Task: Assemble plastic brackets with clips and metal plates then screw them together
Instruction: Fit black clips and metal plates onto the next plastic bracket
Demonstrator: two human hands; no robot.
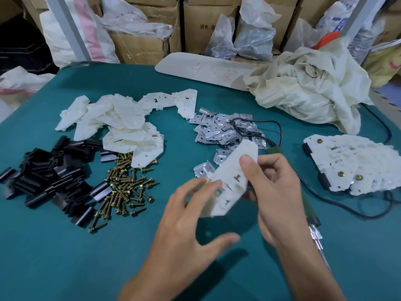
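Note:
A white plastic bracket [232, 179] is held tilted above the green table [65, 257]. My right hand [273, 192] grips its right side, thumb across the upper face. My left hand [188, 216] touches the bracket's lower left edge with spread fingertips. Loose white brackets [117, 122] are piled at the back left. Black clips [50, 179] lie at the far left, brass screws [125, 187] beside them. Metal plates [223, 129] sit in a heap behind the held bracket.
Finished brackets [355, 166] with screws and black clips are stacked at the right. A corded electric screwdriver [312, 218] lies under my right wrist, its black cable looping right. A crumpled cloth [308, 83], a white board [201, 68], bags and cardboard boxes crowd the back.

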